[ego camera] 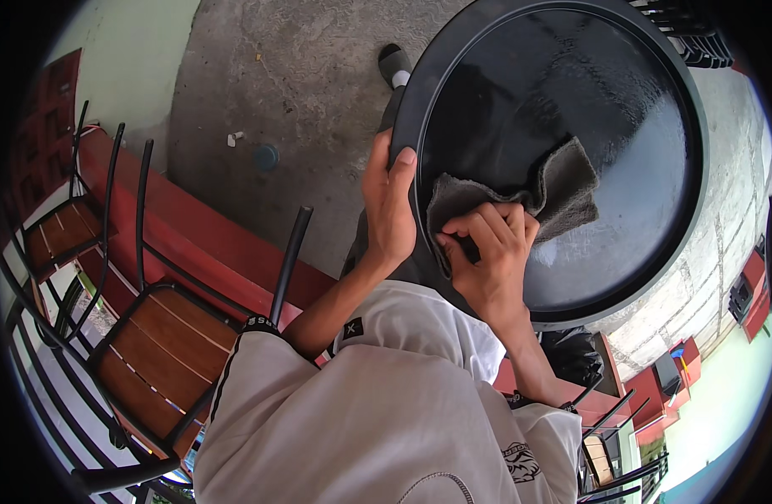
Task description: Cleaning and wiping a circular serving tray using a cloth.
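Observation:
A large round black tray [619,208] with a raised rim fills the upper right of the head view, its inner surface wet and shiny in places. My left hand [392,201] grips the tray's left rim, thumb on top and fingers behind the edge. Bunched on the lower left of the tray's inner surface lies a dark grey cloth [565,189]. My right hand [490,246] pinches its near part against the tray, fingers curled; the cloth's far end spreads to the right in a fold.
Wood-slatted chairs with black metal frames [165,353] stand at left beside a red ledge [197,208]. A blue-green round object [266,157] and a small white piece [234,138] lie on the concrete floor. A black plastic bag [571,353] sits below the tray; stacked black chairs [694,38] are at upper right.

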Available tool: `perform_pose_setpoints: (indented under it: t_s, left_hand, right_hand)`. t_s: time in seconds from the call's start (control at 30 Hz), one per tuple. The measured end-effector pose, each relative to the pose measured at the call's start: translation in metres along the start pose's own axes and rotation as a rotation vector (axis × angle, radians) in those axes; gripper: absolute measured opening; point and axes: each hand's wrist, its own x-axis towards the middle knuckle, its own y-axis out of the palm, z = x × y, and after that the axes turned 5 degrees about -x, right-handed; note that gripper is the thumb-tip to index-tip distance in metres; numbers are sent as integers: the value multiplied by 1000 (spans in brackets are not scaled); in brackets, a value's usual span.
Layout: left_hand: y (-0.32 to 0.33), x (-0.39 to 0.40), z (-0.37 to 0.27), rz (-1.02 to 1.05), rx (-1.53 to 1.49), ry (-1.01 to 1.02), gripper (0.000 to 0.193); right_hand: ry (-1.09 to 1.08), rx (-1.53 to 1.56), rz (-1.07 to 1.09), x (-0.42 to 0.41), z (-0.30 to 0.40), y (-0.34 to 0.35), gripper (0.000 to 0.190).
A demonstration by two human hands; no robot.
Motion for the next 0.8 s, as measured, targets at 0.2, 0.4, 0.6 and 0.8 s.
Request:
perform_pose_setpoints:
  t_s: [0.2,0.4,0.6,0.8]
  left_hand:
    - [-8,0,10,59,-67,-9,34]
    - [-1,12,8,-43,109,208,44]
    - [1,20,4,-28,149,213,50]
    - [-4,31,4,14,247,268,51]
  right_hand:
    - [11,24,-106,30,2,7,19]
    - [-52,28,-217,47,-2,12,16]
    - [-116,35,-25,-7,-15,-6,18]
    - [-175,13,163,-61,-50,-43,19]
